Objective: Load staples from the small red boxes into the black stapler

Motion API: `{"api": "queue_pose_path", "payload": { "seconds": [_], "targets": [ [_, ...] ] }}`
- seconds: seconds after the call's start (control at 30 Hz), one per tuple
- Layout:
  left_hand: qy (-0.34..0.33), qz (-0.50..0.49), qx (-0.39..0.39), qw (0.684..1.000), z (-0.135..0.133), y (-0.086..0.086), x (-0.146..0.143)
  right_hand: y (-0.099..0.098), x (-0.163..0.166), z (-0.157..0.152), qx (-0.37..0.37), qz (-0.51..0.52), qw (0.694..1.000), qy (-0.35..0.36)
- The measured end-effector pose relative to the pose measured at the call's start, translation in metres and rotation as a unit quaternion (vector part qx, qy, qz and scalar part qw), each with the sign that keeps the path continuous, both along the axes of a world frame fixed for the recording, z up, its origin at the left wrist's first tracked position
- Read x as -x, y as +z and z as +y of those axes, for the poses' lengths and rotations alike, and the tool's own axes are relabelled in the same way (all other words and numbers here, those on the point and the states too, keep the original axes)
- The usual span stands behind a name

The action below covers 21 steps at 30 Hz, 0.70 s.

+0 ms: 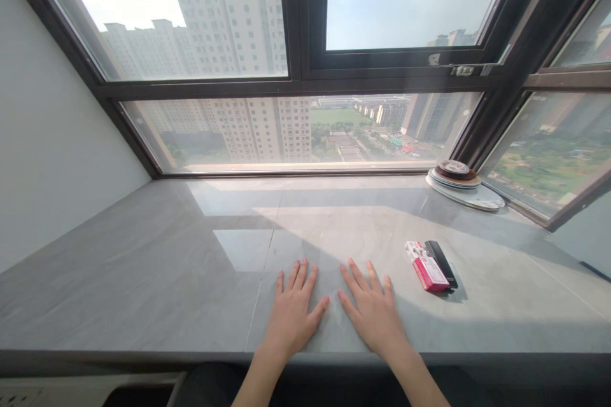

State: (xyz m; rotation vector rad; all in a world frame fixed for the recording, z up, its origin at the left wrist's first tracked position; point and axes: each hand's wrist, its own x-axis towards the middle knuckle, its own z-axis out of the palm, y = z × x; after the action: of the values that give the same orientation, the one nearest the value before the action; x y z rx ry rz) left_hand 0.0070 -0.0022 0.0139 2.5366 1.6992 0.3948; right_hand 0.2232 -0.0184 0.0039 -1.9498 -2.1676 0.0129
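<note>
My left hand (294,313) lies flat on the grey stone-look sill (143,280), fingers spread and nothing under them that I can see. Beside it, a short gap away, my right hand (373,313) also rests palm down with its fingers apart. To the right of that hand lie a pink and white box (429,270) and a black stapler-like object (442,264), side by side and touching. The box partly covers the black object's edge, so its exact kind is hard to tell.
A stack of round plates or mats (456,179) sits in the far right corner by the window frame (296,86). A white wall (57,121) bounds the left side. The sill's front edge (119,351) runs just before my wrists.
</note>
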Motion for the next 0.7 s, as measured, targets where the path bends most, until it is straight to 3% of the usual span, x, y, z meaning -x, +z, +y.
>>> {"api": "queue_pose_path", "payload": {
  "seconds": [0.7],
  "targets": [
    [-0.015,-0.032,0.011,0.999,0.0006,0.001,0.0003,0.0011,-0.001,-0.0013,-0.005,0.005,1.0,0.003]
  ]
}}
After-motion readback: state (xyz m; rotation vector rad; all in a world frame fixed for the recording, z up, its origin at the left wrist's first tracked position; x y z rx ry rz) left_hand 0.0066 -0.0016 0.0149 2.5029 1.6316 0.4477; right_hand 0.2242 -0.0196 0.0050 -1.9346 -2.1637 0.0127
